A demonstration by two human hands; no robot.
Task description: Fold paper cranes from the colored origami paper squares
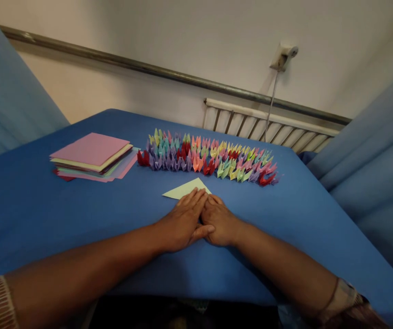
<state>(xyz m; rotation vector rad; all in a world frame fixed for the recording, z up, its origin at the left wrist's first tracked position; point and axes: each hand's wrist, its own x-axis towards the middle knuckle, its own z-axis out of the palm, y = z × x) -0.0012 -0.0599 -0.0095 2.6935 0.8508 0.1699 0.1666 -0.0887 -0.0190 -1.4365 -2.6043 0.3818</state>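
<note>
A pale yellow-green sheet of paper [186, 187], folded into a triangle, lies on the blue-covered table in front of me. My left hand [184, 219] rests flat on its lower part, fingers stretched forward, with the thumb crossing over my other hand. Close against it, my right hand [218, 219] also presses down at the paper's right side, its fingers partly covered by the left ones. The paper's near edge is hidden under both hands.
Rows of folded paper cranes [203, 155] in many colours stand behind the paper. A stack of coloured square sheets [91, 151] lies at the left. The blue table cover [121, 205] reaches toward a wall with a rail [141, 67] and a radiator [251, 121]. Blue curtains [371, 183] hang at both sides.
</note>
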